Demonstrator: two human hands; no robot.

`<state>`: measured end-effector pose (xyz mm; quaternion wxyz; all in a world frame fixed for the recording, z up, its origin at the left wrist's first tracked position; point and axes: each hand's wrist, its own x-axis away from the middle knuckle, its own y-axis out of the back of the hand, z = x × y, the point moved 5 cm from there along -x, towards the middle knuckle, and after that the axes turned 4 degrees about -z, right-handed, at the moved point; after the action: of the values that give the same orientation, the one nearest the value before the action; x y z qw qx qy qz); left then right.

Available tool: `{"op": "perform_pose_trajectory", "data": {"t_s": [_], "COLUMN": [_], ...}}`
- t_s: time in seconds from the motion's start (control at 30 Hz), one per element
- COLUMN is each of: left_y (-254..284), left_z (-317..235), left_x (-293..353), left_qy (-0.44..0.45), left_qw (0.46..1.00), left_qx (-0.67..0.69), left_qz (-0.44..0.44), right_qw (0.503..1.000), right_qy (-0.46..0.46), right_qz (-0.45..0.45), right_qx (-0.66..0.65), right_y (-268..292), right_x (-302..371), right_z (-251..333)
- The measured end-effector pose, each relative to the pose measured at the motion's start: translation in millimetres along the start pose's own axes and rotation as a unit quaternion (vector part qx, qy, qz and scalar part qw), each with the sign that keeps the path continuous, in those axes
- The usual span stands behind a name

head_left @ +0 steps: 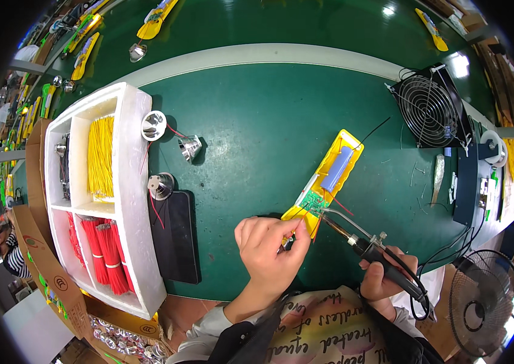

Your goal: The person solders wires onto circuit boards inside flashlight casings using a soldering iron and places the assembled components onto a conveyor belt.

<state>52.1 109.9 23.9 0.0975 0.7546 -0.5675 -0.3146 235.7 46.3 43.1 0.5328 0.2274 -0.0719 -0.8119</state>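
Observation:
A yellow plastic casing [354,145] lies slanted on the bench, holding a blue-violet cylindrical battery [337,170] and a small green circuit board [313,201]. Red, black and yellow wires come off it. My left hand [269,246] is closed in a pinch at the casing's near end; whatever is between its fingertips is too small to make out. In my right hand [384,276] is a soldering iron [366,247] with a thin metal feed tube [348,219] clamped along it. Its tip points at the circuit board, touching or very close to it.
At left, a white foam box [132,200] holds yellow wires [100,158] and red wire bundles [108,255]. Beside it are several silver reflector cups [190,147] and a black flat slab [175,242]. A black fan [430,109] stands back right; cables hang at right.

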Motion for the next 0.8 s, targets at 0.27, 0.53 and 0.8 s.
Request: {"op": "perform_pose_trajectory", "data": {"t_s": [0.27, 0.53, 0.8], "left_y": [-1.8, -2.1, -2.5], "left_z": [5.2, 5.2, 4.6], "left_x": [4.9, 5.0, 5.4], "left_qy": [0.011, 0.010, 0.004], "left_qw": [1.000, 1.000, 1.000], "left_qx": [0.003, 0.004, 0.003], "left_qz": [0.009, 0.006, 0.006], "right_qw": [0.999, 0.999, 1.000], "right_qy": [0.000, 0.006, 0.007], "right_qz": [-0.028, -0.033, -0.022], "right_qx": [-0.021, -0.001, -0.021], "right_y": [-3.7, -3.4, -3.4], "right_x": [-0.7, -0.3, 1.0], "right_z": [-0.7, -1.2, -2.5]}}
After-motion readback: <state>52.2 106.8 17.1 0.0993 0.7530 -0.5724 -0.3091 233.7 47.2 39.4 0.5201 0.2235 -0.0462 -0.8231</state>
